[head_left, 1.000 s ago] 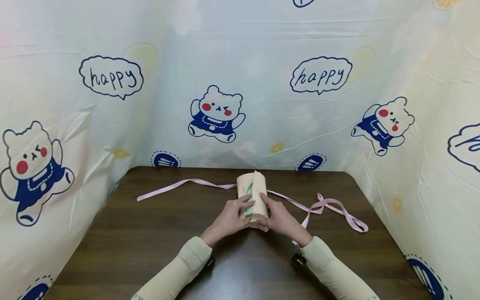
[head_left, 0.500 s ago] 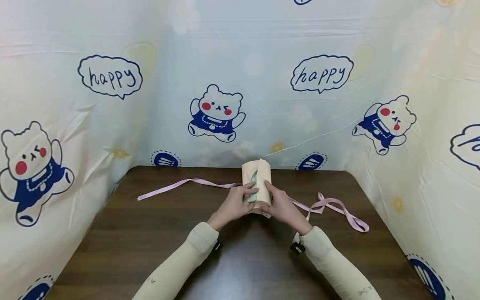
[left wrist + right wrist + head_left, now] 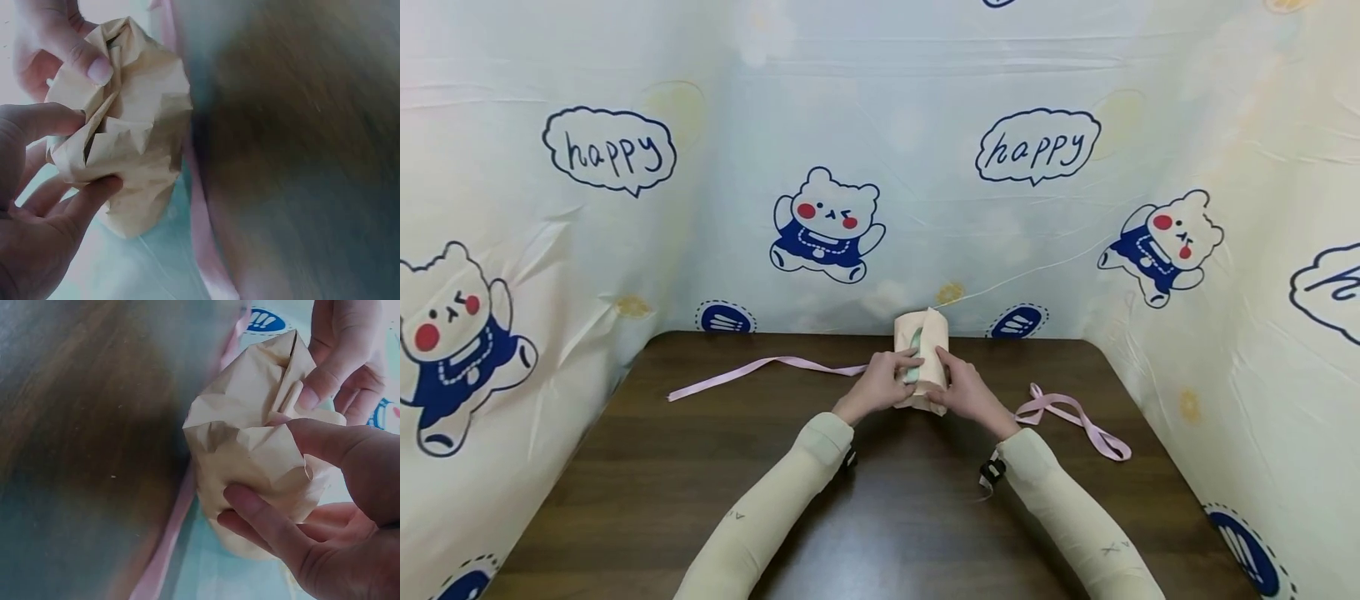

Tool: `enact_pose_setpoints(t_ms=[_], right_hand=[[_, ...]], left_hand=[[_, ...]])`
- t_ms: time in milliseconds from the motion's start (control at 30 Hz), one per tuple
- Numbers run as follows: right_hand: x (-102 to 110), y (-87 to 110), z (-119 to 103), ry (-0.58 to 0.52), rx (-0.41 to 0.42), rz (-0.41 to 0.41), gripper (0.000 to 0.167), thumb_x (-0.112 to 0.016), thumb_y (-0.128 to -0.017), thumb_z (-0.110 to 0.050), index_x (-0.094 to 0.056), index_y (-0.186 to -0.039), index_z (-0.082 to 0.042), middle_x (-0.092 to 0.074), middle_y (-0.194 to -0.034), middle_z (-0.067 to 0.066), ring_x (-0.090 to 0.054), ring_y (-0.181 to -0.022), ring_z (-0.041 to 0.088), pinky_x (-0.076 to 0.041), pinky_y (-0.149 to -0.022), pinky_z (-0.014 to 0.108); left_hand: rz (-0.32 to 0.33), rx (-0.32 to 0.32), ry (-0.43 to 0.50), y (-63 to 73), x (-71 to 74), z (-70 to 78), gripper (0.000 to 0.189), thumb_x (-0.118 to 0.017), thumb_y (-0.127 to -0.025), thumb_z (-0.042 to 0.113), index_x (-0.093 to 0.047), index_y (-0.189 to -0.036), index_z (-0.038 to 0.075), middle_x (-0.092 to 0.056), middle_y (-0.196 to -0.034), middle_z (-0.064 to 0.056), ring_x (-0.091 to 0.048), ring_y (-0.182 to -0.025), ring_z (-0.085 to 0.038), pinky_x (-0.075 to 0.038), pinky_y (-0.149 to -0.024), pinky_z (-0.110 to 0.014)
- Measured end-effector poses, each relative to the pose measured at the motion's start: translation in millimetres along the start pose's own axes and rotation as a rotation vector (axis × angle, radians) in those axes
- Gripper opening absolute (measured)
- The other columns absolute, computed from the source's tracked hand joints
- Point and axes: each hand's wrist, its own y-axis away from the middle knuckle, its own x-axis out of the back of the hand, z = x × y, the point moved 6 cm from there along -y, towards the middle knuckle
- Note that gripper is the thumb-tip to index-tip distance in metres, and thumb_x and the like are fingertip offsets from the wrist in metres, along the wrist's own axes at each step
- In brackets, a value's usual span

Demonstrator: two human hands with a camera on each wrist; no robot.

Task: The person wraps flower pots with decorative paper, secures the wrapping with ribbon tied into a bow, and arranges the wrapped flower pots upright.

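At your far left, the patterned backdrop drops beside the dark wooden table. Along the table's far part, one pink ribbon stretch wavers rightward from its loose end until it meets your left hand. Next comes your left sleeve, pale and turned back at the cuff, with a small black device at the wrist. Your left hand grips the left side of the paper bundle, its fingers bent over the top, and the left wrist view shows fingertips against the creased end. The bundle lies between your two hands near the table's far edge, its length pointing away from you; you cannot tell whether its underside touches the wood. A green strip shows in the lengthwise gap of its cream wrapping. Your right hand pinches the bundle's right side and near end, thumb toward you and fingers farther up. Beyond your right sleeve, a looped ribbon length lies on the table, well apart from the bundle.
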Motion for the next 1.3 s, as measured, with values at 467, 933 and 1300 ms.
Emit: enact_pose_setpoints(t_ms=[467, 933, 1300], right_hand=[[-22.0, -12.5, -10.5, 0.008, 0.009, -0.049, 0.088, -0.081, -0.087, -0.013, -0.03, -0.156, 0.006, -0.065, -0.128, 0.029, -0.07, -0.082, 0.018, -0.056, -0.064, 0.029], [-51.3, 16.2, -52.3, 0.063, 0.064, -0.087, 0.087, -0.082, -0.086, -0.015, -0.033, -0.154, 0.009, -0.072, -0.102, 0.021, -0.062, -0.062, 0.009, -0.051, -0.055, 0.025], [-72.4, 40.5, -77.3, 0.056, 0.118, -0.092, 0.085, -0.081, -0.084, -0.01, -0.035, -0.152, 0.01, -0.074, -0.1, 0.019, -0.059, -0.061, 0.005, -0.049, -0.056, 0.021]], left_hand=[[0.027, 0.094, -0.08, 14.5, 15.9, -10.9, 0.045, -0.076, -0.088, 0.006, -0.068, -0.132, 0.007, -0.051, -0.152, -0.011, -0.068, -0.102, -0.033, -0.046, -0.066, -0.025], [0.032, 0.104, -0.111, 70.7, 28.3, 5.1, 0.045, -0.077, -0.085, 0.003, -0.068, -0.129, 0.004, -0.053, -0.148, -0.017, -0.051, -0.047, -0.011, -0.04, -0.053, -0.02], [0.119, 0.05, -0.218, 113.0, 34.0, 30.4, 0.041, -0.08, -0.077, -0.002, -0.073, -0.118, -0.002, -0.061, -0.136, -0.027, -0.072, -0.085, -0.032, -0.048, -0.061, -0.023]])
